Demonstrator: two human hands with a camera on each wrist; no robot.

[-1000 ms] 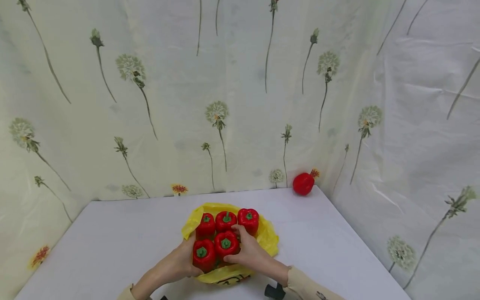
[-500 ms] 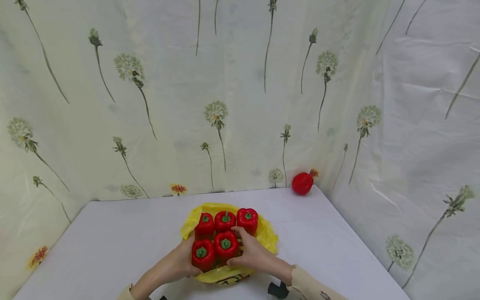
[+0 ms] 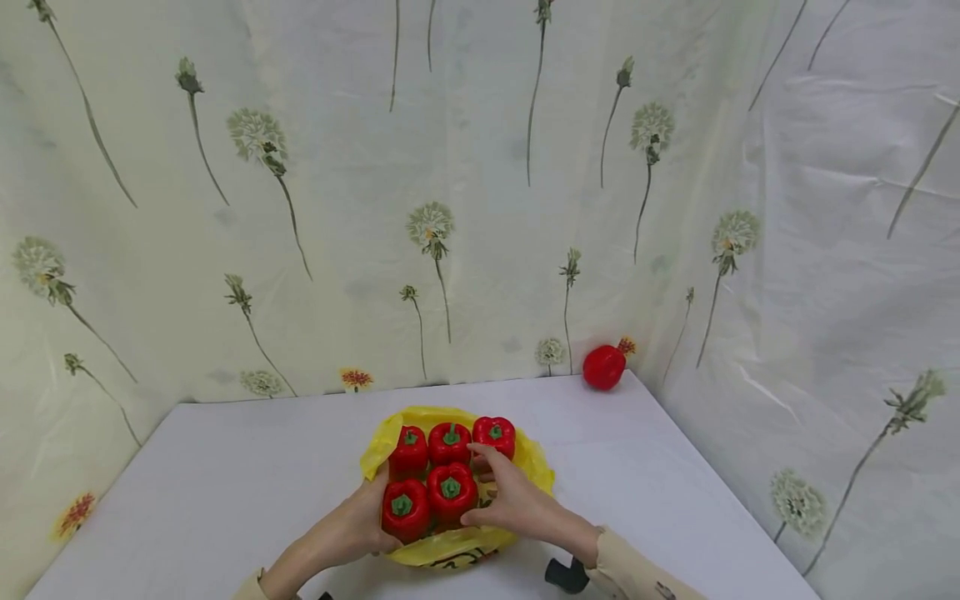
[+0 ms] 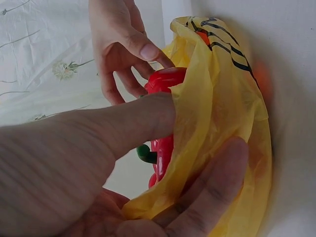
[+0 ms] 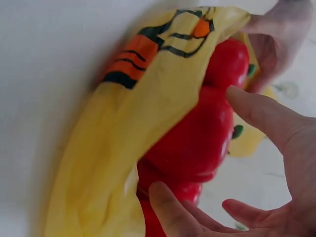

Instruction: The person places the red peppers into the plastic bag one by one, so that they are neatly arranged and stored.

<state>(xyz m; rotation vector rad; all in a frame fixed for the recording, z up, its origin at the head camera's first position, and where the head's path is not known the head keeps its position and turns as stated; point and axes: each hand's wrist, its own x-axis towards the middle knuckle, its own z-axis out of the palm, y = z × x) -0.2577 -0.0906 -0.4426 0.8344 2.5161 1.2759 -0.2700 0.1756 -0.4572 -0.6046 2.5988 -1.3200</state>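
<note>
Several red bell peppers with green stems stand in an open yellow plastic bag (image 3: pixel 538 467) on the table. My left hand (image 3: pixel 366 515) grips the bag's left side, its thumb inside the rim and fingers outside, beside the front-left bell pepper (image 3: pixel 401 523). My right hand (image 3: pixel 519 503) hovers over the bag's right side, fingers spread and slightly bent around no object. Its thumb lies close to the front-right bell pepper (image 3: pixel 452 492); the right wrist view shows the thumb tip near a red pepper (image 5: pixel 197 133). Its fingertips are close to the back-right bell pepper (image 3: pixel 495 432).
At the far right corner of the white table (image 3: pixel 247 475) lies another red, rounded thing (image 3: pixel 603 367). A floral curtain (image 3: pixel 345 208) borders the table at the back and sides. Black fittings (image 3: pixel 566 575) sit by my right wrist.
My right hand has drawn away from the front-right bell pepper, shifting slightly to the right with its fingers opening. The left hand stays at the bag.
</note>
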